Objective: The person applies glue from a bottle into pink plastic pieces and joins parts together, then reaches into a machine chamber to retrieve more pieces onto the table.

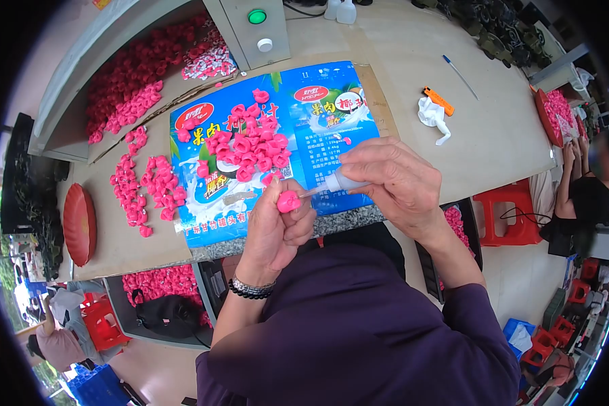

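Observation:
Between the fingers of my left hand (pixel 277 230) is a small pink rosebud-like piece (pixel 289 201), held over the near edge of a blue printed cardboard sheet (pixel 216 213). My right hand (pixel 396 183) is closed on a small pale bottle (pixel 342 181), its thin tip pointing left and at or very near the pink piece; whether they touch is hard to tell. A loose heap of pink pieces (pixel 254 142) lies on the blue sheet, beyond my left hand.
More pink pieces (pixel 128 183) lie left of the sheet, near a red oval dish (pixel 80 224). A metal housing with a green button (pixel 257 17) stands behind. To the right are an orange tool (pixel 439 101), white tissue (pixel 432 119) and a pen (pixel 460 76). Other people sit at both sides.

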### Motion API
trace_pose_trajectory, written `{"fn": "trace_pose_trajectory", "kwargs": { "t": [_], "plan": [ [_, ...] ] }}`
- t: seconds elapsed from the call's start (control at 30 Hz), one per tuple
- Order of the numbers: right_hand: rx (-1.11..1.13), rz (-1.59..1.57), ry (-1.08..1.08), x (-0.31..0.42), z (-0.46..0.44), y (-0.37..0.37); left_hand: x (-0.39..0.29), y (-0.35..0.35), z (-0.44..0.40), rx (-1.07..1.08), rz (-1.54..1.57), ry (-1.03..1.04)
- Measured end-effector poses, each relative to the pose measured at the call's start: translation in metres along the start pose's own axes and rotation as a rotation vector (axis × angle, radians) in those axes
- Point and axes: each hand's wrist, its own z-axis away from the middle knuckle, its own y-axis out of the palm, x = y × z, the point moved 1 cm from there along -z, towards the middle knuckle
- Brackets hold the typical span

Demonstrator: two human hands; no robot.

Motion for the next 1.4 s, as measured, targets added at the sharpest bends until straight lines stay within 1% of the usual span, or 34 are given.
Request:
{"fn": "trace_pose_trajectory", "kwargs": {
  "t": [0.17,0.5,0.57,0.6,0.67,0.7,0.73,0.87,1.03,1.27,1.4],
  "plan": [
    [0.010,0.012,0.003,0.002,-0.001,0.002,-0.001,0.001,0.003,0.034,0.022,-0.026],
    [0.004,-0.016,0.047,0.005,0.003,0.003,-0.002,-0.003,0.004,0.064,0.013,0.010],
    [-0.004,-0.018,0.056,0.005,0.003,0.002,-0.003,0.000,0.005,0.038,-0.034,0.083],
    [-0.041,-0.006,0.046,0.004,0.002,0.001,-0.002,-0.001,0.004,0.040,-0.035,0.084],
    [-0.080,0.009,0.034,0.004,0.002,-0.001,-0.001,-0.002,0.001,0.127,-0.124,0.280],
    [-0.096,0.018,0.038,0.005,0.002,-0.003,-0.002,-0.001,0.001,0.129,-0.125,0.281],
    [-0.112,0.027,0.042,0.005,0.002,-0.004,-0.003,0.002,0.002,0.123,-0.166,0.327],
    [-0.098,0.046,0.037,0.004,0.005,-0.004,-0.003,0.002,0.001,0.108,-0.229,0.430],
    [-0.063,0.030,0.057,0.001,0.008,-0.002,-0.003,0.002,0.000,0.130,-0.249,0.450],
    [-0.068,0.021,0.078,0.000,0.009,0.001,-0.003,0.000,0.000,0.153,-0.254,0.480],
    [-0.091,0.018,0.083,0.000,0.011,0.004,-0.002,-0.002,0.000,0.131,-0.241,0.521]
  ]
}}
